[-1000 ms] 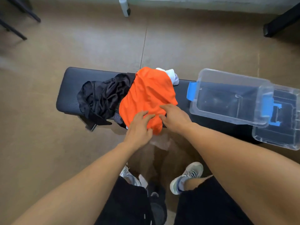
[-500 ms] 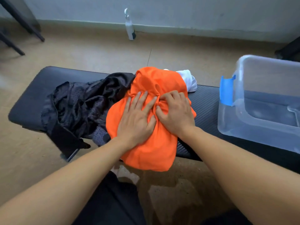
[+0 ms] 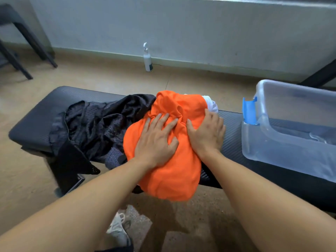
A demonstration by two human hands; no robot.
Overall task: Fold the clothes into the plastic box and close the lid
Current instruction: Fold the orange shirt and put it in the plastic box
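While flattening before the first fold, work on the long black padded table (image 3: 45,113), not off its near edge. Clear plastic box w/ blue latch (image 3: 291,142) on the right end, apparently empty, well apart from the pile. Bright orange fabric garment (image 3: 169,171) atop the heap, lower part hanging over the edge; pull fully onto the surface first. Crumpled black mesh garment (image 3: 94,124) just left, partly beneath; keep separate. Left hand (image 3: 156,142) flat, fingers spread, pressing orange cloth; right hand (image 3: 207,131) likewise open, pressing its right side. Smooth outward from centre.
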